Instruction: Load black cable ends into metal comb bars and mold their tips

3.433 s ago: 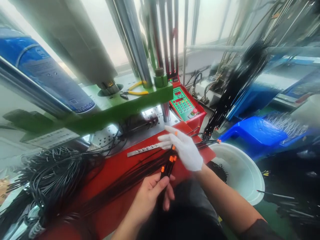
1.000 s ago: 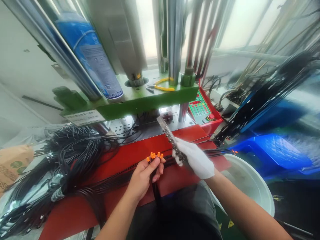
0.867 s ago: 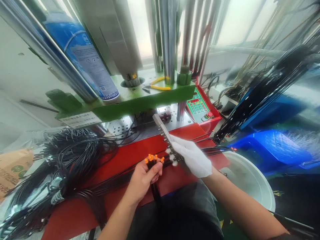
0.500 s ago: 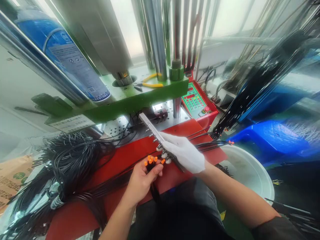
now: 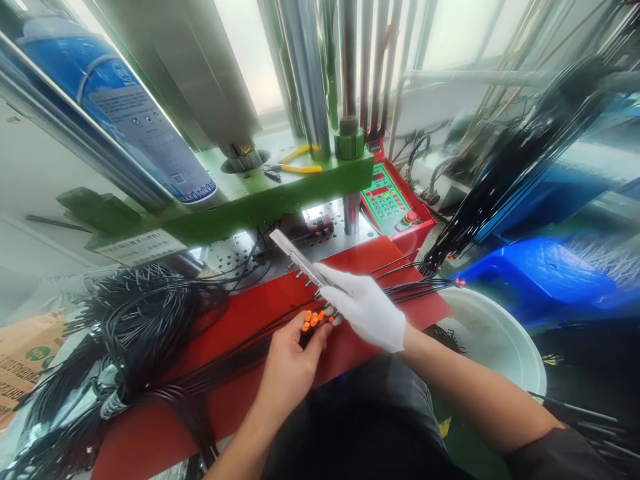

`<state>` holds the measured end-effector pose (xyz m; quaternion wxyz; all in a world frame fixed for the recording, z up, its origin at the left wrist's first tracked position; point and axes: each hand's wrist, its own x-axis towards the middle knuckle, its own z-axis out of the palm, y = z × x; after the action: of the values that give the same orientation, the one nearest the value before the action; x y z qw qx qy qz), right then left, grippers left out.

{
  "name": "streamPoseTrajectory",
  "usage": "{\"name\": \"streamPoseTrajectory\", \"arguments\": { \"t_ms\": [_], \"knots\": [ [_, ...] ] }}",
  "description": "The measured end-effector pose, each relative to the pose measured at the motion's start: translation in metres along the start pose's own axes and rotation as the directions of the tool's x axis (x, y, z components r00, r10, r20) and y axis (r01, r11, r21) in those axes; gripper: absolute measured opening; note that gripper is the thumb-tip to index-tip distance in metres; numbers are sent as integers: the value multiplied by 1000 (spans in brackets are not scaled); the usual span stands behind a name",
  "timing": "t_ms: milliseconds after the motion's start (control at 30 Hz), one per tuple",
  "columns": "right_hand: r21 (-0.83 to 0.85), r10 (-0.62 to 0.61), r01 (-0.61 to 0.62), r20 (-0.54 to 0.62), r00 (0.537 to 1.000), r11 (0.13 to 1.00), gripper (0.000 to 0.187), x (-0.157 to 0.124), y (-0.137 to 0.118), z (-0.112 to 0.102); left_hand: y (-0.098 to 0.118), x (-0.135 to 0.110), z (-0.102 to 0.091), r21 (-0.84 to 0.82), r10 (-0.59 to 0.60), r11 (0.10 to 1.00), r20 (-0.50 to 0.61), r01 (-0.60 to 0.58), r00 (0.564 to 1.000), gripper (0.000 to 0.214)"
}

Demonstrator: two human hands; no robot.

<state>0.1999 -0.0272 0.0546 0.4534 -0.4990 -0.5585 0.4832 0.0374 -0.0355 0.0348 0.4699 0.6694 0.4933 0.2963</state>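
Left hand (image 5: 293, 363): gripping a small bunch of black cables (image 5: 235, 357) just below centre of the frame, fingers closed around them, orange-tipped ends (image 5: 313, 319) fanning out above the thumb.
Right hand (image 5: 367, 310): wearing a white glove, clasping the near end of a metal bar (image 5: 300, 261) slightly right of centre, far end angling up and left toward the press.
Bar and tips: sitting just beside each other, tips almost touching the bar's small pegs; contact itself too small to tell.
Cable run: trailing left and down across the red table (image 5: 235, 400), into a tangled black coil (image 5: 130, 327) at left of the frame.
Doing it well (judgement): keeping the bar steady and level, presenting one tip at a time rather than the whole fan, holding the bunch close behind the tips to stop them splaying, watching the slack so the coil is not dragging them back.
Surroundings: green press plate (image 5: 260, 197) across upper centre, yellow pliers (image 5: 297, 160) lying on it, control panel (image 5: 393, 200) right of centre, white basin (image 5: 505, 347) at lower right.
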Motion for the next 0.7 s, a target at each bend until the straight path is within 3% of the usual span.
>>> {"name": "streamPoseTrajectory", "arguments": {
  "t_ms": [100,300,467,700],
  "knots": [
    [-23,-43,43,-2,999,999,45,0,0,-2,1,0,4,-34,-3,999,-4,3,1000,16],
    [304,64,-101,129,990,947,47,0,-1,-15,-15,7,-4,-395,-75,913,97,107,992,22],
    [234,41,-71,129,991,970,44,-1,2,-14,-17,7,-8,-369,-17,927,134,66,991,22],
    [256,-21,-17,147,989,967,41,-1,5,-9,-14,4,-8,-223,-7,975,71,23,997,19]
  ]
}}
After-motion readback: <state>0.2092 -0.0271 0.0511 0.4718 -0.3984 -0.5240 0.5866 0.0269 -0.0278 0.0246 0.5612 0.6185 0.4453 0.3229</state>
